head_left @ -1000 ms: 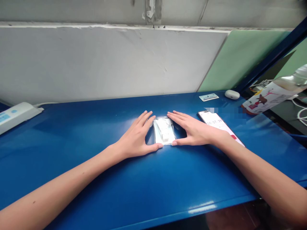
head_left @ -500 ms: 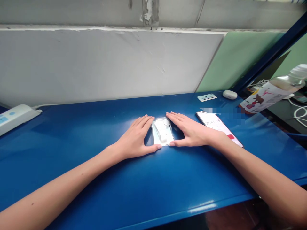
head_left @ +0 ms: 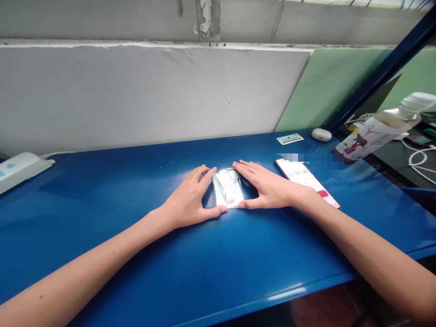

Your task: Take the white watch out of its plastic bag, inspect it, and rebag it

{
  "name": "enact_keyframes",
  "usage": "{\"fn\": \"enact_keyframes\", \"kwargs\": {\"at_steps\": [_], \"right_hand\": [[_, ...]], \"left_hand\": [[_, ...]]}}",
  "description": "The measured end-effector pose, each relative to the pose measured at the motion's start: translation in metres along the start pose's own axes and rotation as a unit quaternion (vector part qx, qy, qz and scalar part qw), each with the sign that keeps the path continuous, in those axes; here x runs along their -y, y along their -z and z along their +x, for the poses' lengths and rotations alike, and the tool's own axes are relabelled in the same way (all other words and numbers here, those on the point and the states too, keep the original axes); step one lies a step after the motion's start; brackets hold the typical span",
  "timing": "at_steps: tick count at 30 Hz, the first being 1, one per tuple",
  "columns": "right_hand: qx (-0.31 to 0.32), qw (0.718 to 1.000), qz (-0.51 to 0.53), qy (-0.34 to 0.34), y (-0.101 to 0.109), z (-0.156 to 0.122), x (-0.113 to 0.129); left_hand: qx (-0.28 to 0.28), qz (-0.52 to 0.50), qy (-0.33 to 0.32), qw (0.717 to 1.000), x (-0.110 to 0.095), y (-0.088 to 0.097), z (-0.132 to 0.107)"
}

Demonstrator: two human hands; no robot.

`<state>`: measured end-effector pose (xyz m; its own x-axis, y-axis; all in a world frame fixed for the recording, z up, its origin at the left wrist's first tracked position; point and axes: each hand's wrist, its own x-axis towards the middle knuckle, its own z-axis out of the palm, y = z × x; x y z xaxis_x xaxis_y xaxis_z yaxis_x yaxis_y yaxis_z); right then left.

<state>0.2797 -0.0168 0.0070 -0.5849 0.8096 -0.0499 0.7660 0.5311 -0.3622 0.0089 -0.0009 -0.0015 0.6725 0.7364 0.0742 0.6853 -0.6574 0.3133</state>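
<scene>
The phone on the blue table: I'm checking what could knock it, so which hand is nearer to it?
Right. The right hand lies flat just left of the phone, its wrist beside it. The left hand sits farther left, beyond the clear packet between both hands.

Even, moderately bright light from above. A glare patch whitens the clear plastic packet (head_left: 227, 193) at the centre, washing out its contents; a smaller specular streak lies on the front edge of the blue table (head_left: 286, 294) at 5 o'clock. Soft shadows sit beneath both forearms. Wide-angle distortion bends the wall ledge and stretches the bottle (head_left: 378, 129) at 3 o'clock. A pixelated block covers the area beside the phone (head_left: 308, 181).
</scene>
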Motion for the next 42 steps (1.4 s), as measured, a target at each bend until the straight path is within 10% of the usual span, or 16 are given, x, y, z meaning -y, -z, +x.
{"fn": "enact_keyframes", "kwargs": {"at_steps": [42], "right_hand": [[-0.028,1.0,0.006,0.003,0.0013,-0.0047,0.0025]], "left_hand": [[-0.017,0.014,-0.014,1.0,0.0002,-0.0013,0.0008]]}}
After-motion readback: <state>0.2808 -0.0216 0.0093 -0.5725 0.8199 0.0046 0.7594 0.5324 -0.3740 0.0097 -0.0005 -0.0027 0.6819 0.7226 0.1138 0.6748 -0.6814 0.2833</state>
